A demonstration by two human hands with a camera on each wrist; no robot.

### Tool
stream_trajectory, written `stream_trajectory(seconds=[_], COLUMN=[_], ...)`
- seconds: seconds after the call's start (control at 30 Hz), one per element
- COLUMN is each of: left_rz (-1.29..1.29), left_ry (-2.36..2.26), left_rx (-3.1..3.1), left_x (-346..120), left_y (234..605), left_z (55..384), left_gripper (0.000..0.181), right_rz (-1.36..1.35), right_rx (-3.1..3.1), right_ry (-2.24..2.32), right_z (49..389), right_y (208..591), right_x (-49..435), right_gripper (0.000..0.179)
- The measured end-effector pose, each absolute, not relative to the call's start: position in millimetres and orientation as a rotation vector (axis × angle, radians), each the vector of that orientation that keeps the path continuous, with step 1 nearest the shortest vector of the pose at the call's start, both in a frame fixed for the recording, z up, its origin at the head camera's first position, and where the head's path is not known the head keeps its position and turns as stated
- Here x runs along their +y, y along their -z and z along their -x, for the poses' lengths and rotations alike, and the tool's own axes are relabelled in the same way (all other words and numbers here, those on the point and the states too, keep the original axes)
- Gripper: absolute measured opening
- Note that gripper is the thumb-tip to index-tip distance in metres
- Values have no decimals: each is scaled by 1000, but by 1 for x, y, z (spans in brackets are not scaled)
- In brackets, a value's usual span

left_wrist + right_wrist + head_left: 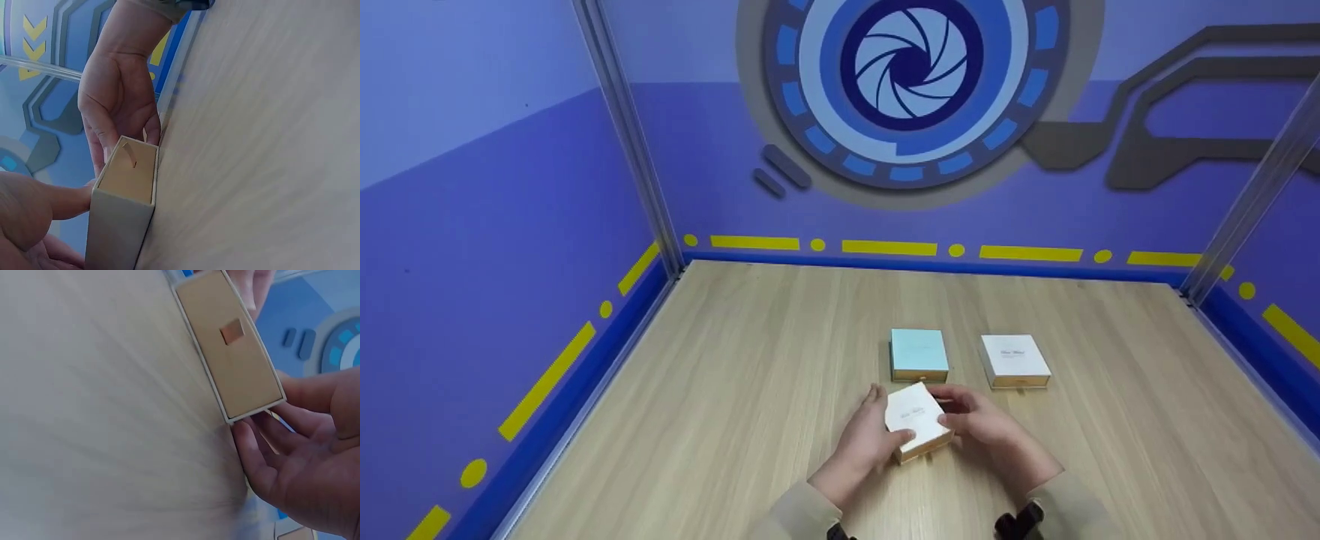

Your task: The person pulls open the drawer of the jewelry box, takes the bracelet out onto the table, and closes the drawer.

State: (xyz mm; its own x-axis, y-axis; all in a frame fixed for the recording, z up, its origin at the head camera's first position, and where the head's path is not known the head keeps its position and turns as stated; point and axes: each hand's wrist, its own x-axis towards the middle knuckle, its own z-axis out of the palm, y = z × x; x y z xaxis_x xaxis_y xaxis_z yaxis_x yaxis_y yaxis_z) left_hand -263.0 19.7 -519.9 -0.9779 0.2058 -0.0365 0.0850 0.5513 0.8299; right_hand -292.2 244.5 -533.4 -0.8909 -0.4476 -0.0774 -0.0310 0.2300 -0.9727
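Note:
Both hands hold a white drawer box (913, 420) with faint lettering on its lid, turned at an angle above the near middle of the table. My left hand (866, 435) grips its left side, the thumb lying over the lid's near edge. At the right side my right hand (990, 424) pinches it between thumb and fingers. The box's tan drawer front (228, 354) carries a small pull tab (232, 331) and sits closed. Whether the underside touches the wood cannot be made out.
Just beyond the hands lies a mint-green drawer box (919, 351). A second white drawer box (1015, 360) lies to its right. Blue panel walls (697, 165) border the wooden table (750, 360) at the back and both sides.

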Motion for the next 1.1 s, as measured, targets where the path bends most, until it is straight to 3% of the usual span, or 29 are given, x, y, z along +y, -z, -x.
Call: stream_trajectory(seconds=[0.37, 0.67, 0.93, 1.1], left_rz=[-303, -242, -226, -257], left_ry=[-1274, -1223, -1152, -1144], left_rx=[2717, 2758, 2812, 2845], left_x=[22, 23, 25, 23], left_y=[515, 517, 517, 517], left_z=[263, 258, 258, 259], left_gripper=[90, 91, 93, 70], right_rz=[504, -50, 25, 23], right_rx=[2089, 2674, 2509, 2500], right_ry=[1601, 1242, 1289, 1375], right_z=[311, 266, 253, 254], right_y=[529, 523, 517, 518], right_x=[254, 241, 231, 226], right_gripper=[54, 39, 39, 31])
